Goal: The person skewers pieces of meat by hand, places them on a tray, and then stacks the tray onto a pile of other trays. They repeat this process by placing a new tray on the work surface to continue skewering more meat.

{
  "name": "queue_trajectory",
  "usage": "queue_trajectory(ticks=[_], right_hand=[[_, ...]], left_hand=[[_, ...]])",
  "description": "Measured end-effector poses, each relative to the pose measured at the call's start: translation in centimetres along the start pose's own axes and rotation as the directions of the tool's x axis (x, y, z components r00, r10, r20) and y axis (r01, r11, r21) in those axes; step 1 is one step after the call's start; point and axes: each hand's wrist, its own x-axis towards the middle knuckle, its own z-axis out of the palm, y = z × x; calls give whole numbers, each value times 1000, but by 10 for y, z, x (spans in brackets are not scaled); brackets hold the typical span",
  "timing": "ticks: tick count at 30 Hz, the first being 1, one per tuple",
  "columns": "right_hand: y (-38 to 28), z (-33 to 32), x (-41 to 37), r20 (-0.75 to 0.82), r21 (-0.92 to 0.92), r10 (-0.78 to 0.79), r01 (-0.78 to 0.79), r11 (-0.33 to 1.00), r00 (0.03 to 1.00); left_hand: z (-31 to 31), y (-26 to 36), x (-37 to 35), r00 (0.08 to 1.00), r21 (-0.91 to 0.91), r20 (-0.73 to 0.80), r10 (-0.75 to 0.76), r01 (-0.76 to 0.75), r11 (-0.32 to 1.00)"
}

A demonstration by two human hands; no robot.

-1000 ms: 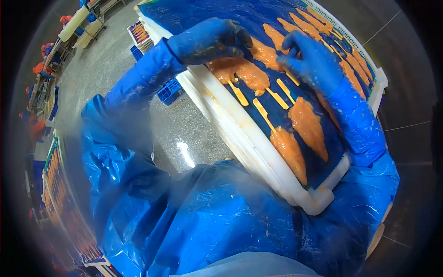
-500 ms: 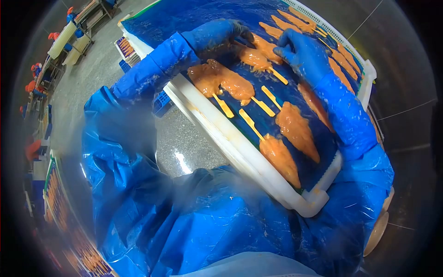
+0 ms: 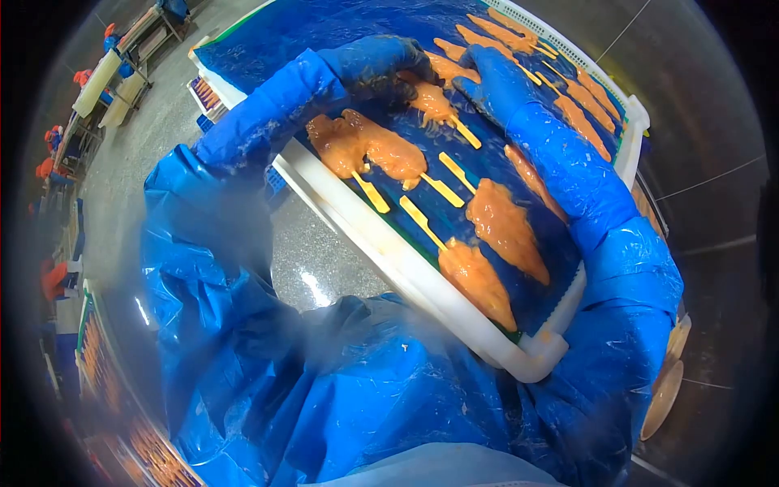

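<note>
Orange raw meat pieces, several on flat wooden sticks, lie on a blue sheet in a white-edged tray (image 3: 381,276). My left hand (image 3: 389,63), in a blue glove, curls its fingers down onto the edge of a meat piece (image 3: 447,71); the fingertips are partly hidden. On the other side of that piece, my gloved right hand (image 3: 497,81) has thumb and fingers bent close together on its edge. Just below both hands is a skewered meat piece (image 3: 432,103), its stick pointing toward me. Two meat skewers (image 3: 491,235) lie nearer the tray's front corner.
More meat skewers (image 3: 584,105) line the tray's far right side. A perforated white rim (image 3: 560,40) runs behind them. Racks of skewers (image 3: 154,446) stand at lower left. People in blue work at tables (image 3: 101,81) across the grey floor (image 3: 162,105).
The tray and its skewers appear shifted slightly left in view. My right hand has moved left, and its thumb and fingers are now lower over the meat piece between my hands.
</note>
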Motion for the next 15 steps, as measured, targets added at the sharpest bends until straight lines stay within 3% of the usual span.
queue_trajectory(ticks=[2, 3, 5, 8, 11, 13, 15], right_hand=[[4, 0, 0, -49, 38, -15, 16, 999, 999], [2, -10, 2, -57, 34, -10, 12, 999, 998], [-5, -35, 6, 9, 88, 91, -91, 992, 996], [36, -53, 21, -59, -79, 170, -174, 982, 984], [86, -66, 34, -110, -179, 248, -265, 948, 962], [128, -76, 47, -104, -299, 375, -389, 871, 921], [163, -81, 56, -53, -211, 361, -364, 907, 931]], left_hand=[[-4, 10, -9, 974, 159, -128, 188, -167, 973], [-10, 19, -16, 973, 164, -125, 196, -175, 971], [-18, 38, -36, 998, -99, 23, 63, -60, 993], [-8, 52, -60, 986, -23, 60, 158, -157, 987], [8, 44, -63, 974, 34, 4, 226, -226, 973], [10, 43, -61, 977, 14, -6, 215, -215, 976], [13, 42, -59, 980, -38, -17, 197, -197, 980]])
